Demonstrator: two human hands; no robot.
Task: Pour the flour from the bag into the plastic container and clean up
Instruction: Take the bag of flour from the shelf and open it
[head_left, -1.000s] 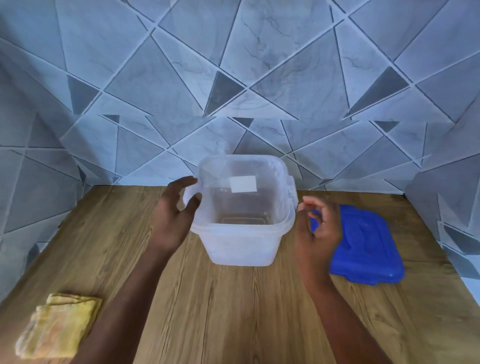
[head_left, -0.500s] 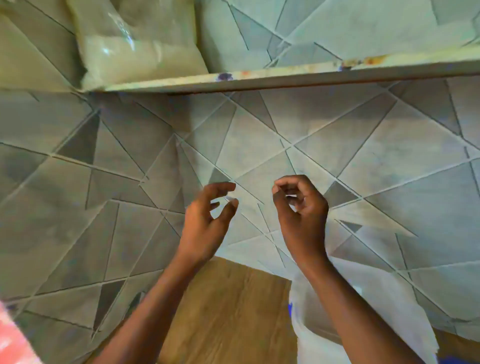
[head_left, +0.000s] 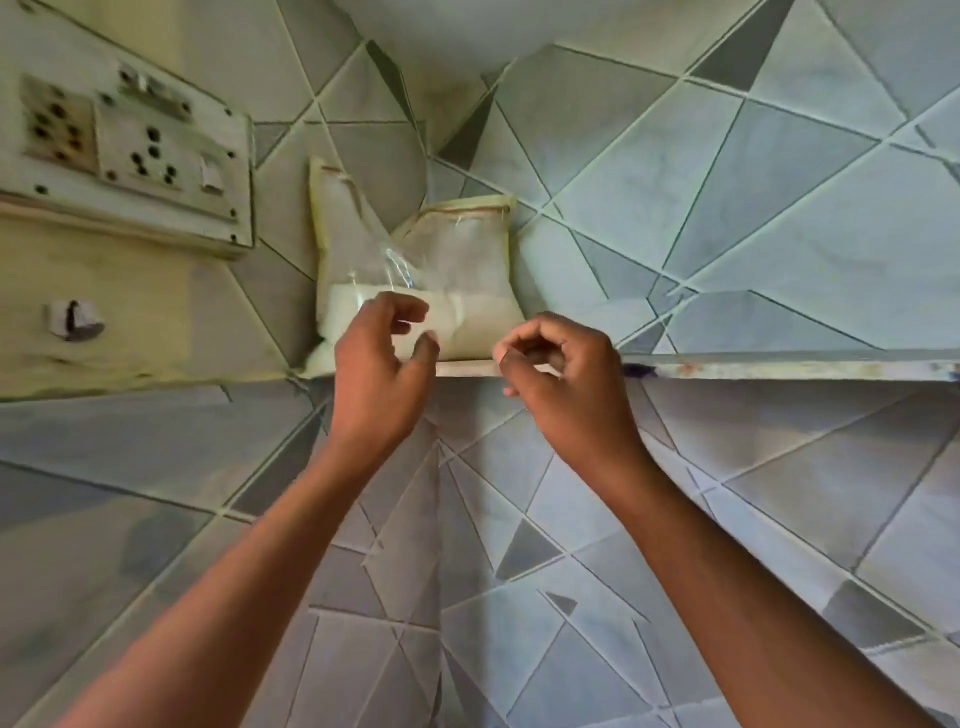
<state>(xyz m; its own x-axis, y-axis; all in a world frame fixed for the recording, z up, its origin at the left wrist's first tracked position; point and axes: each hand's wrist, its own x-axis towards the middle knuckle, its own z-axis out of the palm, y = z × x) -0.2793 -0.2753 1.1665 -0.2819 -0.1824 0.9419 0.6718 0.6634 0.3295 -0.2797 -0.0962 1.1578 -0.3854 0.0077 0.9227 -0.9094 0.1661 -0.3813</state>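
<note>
A: What is seen, taken from the largest thing down?

B: A tiled wall (head_left: 779, 208) is seen across most of the view, cut into grey and pale triangles. A narrow shelf (head_left: 779, 370) is fixed to it and runs from the middle out to the right edge.

A: And where is the flour to be found?

B: The bag (head_left: 457, 260) is stood upright on the left end of the shelf, in the corner where two walls meet. It is made of clear plastic. Its lower part is filled with white flour, and its upper part is left slack and creased. It is touched by neither hand, as far as can be told.

A: How are the hands held?

B: Both arms are raised toward the shelf. The left hand (head_left: 376, 374) is held in front of the bag's lower part, fingers and thumb curved loosely and spread apart, with nothing gripped between them. The right hand (head_left: 569, 374) is held at the shelf's front edge, just right of the bag, its fingers curled in toward the palm. Nothing is seen to be held in it.

A: Anything smaller?

B: A socket panel (head_left: 130, 150) is mounted on the wall at upper left, well apart from the bag. A small white hook (head_left: 75, 320) is fixed below it.
</note>
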